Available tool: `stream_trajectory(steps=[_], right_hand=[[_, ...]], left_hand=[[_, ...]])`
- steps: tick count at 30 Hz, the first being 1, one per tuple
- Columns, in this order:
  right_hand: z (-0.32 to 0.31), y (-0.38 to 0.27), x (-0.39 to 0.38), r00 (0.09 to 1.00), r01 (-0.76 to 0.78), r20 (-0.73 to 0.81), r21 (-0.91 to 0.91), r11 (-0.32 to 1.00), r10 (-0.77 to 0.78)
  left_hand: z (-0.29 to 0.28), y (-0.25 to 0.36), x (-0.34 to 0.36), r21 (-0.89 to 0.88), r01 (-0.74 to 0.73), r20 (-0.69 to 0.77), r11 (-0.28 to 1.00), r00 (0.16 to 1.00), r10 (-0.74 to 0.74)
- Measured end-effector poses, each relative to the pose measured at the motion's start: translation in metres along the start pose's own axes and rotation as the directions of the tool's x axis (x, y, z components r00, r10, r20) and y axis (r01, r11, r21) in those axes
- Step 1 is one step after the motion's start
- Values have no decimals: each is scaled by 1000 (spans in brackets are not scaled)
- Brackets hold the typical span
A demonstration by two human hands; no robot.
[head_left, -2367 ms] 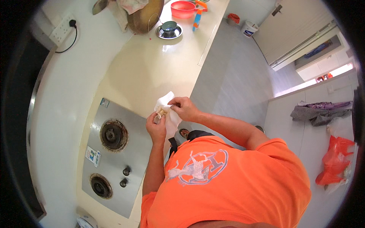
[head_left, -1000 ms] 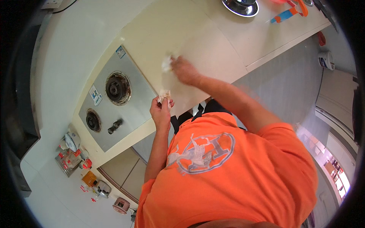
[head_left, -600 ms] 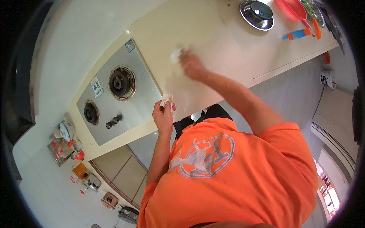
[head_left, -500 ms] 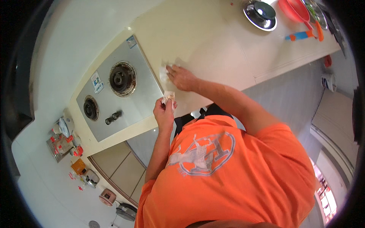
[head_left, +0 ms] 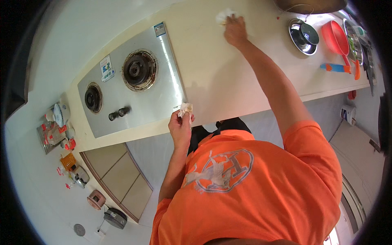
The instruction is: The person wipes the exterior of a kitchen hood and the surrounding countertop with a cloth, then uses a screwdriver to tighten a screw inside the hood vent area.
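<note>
My right hand reaches to the back of the cream countertop, its fingers pressed on a white tissue lying there. My left hand grips a crumpled, faintly stained tissue near the front right corner of the steel gas hob, which has two burners and two black knobs.
At right are a steel plate with a dark bowl, a red container, a steel bowl with greens and an orange-blue implement. A large pan sits behind. Seasoning containers and small appliances are at left.
My right hand has moved from beside the hob toward the back right of the counter with its tissue. My left hand still holds the crumpled tissue. The view has shifted.
</note>
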State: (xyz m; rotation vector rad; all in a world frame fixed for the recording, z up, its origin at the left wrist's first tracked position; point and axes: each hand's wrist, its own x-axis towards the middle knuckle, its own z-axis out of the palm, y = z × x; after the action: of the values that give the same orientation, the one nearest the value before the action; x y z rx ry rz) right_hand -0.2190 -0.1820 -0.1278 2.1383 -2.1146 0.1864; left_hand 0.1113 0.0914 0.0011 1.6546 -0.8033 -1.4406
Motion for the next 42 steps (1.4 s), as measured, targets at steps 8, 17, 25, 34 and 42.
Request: stream_trajectory(steps=[8,17,25,34,42], right_hand=[[-15,-137,-15,865,483,-17,297,824,-501],[-71,-107,-172,732,573,27,517,636,-681],[-2,55,-72,1000,-19,-8,79,997,20],[-15,-64,-53,975,113,103,522,845,-194],[-45,-62,-250,879,462,-92,400,792,-467]], left_hand=[[0,10,4,17,-16,-51,1000,999,17],[11,23,10,70,-36,20,997,999,35],[4,13,9,118,-54,93,992,995,43],[19,14,4,149,-51,131,987,991,32],[32,12,20,247,-53,218,968,976,-2]])
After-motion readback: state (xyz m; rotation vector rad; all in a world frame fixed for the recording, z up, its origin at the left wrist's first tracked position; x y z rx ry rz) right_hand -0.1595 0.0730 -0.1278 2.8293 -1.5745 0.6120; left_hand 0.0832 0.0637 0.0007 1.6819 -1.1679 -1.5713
